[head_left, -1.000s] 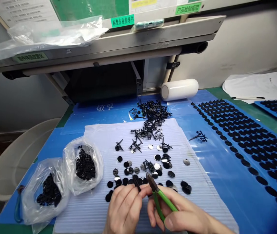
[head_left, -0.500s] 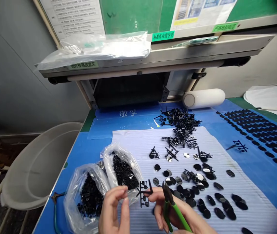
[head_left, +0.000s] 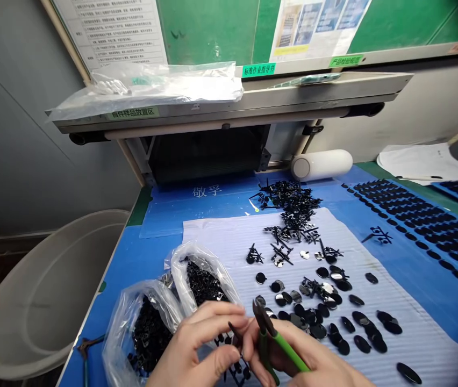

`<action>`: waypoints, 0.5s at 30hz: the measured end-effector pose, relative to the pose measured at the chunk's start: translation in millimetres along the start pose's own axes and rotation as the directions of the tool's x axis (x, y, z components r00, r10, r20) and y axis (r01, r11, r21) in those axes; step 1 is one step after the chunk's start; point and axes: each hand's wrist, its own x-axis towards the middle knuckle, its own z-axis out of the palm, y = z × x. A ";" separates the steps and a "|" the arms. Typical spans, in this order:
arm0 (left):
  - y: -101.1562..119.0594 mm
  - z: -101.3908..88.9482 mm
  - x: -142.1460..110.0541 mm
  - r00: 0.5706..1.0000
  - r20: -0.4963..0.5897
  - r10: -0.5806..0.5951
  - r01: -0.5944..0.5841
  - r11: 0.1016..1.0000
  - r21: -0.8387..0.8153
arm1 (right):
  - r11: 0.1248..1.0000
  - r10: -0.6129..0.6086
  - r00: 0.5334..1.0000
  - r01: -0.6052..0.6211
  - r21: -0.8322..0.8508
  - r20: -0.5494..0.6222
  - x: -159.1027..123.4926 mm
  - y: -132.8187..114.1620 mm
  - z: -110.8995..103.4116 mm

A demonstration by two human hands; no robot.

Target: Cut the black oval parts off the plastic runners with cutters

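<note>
My right hand (head_left: 305,349) is closed around green-handled nippers (head_left: 269,336), whose dark jaws point up and away from me. Its fingertips meet those of my left hand (head_left: 200,344) low in the middle of the view. Between the two hands is a black plastic sprue (head_left: 237,371) with small parts on its branches, partly hidden by the fingers. My left thumb and fingers close about it. Just beyond my left hand stand two clear plastic bags of small black parts, a nearer bag (head_left: 112,322) and a farther bag (head_left: 229,285).
Loose black discs (head_left: 362,344) lie on a white ribbed sheet (head_left: 406,317). A heap of black sprues (head_left: 293,201) is at the back. Discs in rows (head_left: 426,215) cover the right side. A second pair of pliers (head_left: 85,349) lies at the left edge, beside a large bin (head_left: 51,269).
My left hand has moved right and closed in on the sprue, meeting my right hand. The sprue has dropped lower and is more covered. The view has shifted slightly.
</note>
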 end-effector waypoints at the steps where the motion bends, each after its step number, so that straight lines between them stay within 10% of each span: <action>1: 2.0 -0.6 1.6 0.999 0.033 -0.020 0.020 1.000 -0.002 | 0.998 0.012 0.999 -0.015 0.063 0.046 4.0 1.1 -3.1; 5: -4.1 -1.6 0.8 0.969 -0.236 -0.077 0.079 0.997 0.002 | 0.937 -0.102 0.995 0.096 0.337 0.000 14.4 9.8 -11.9; 9: -16.4 -3.9 -7.0 0.834 -0.530 -0.151 0.109 0.988 -0.111 | 0.924 -0.034 0.979 0.108 0.368 -0.202 7.5 16.2 -18.5; 12: -21.6 -1.5 -9.2 0.788 -0.574 -0.224 0.083 0.962 -0.261 | 0.997 0.072 0.936 -0.077 0.001 -0.345 -1.4 15.2 -19.5; 15: -24.7 3.1 -7.7 0.786 -0.563 -0.255 0.016 0.919 -0.395 | 0.856 0.027 0.917 -0.227 -0.465 -0.397 -4.3 9.8 -14.0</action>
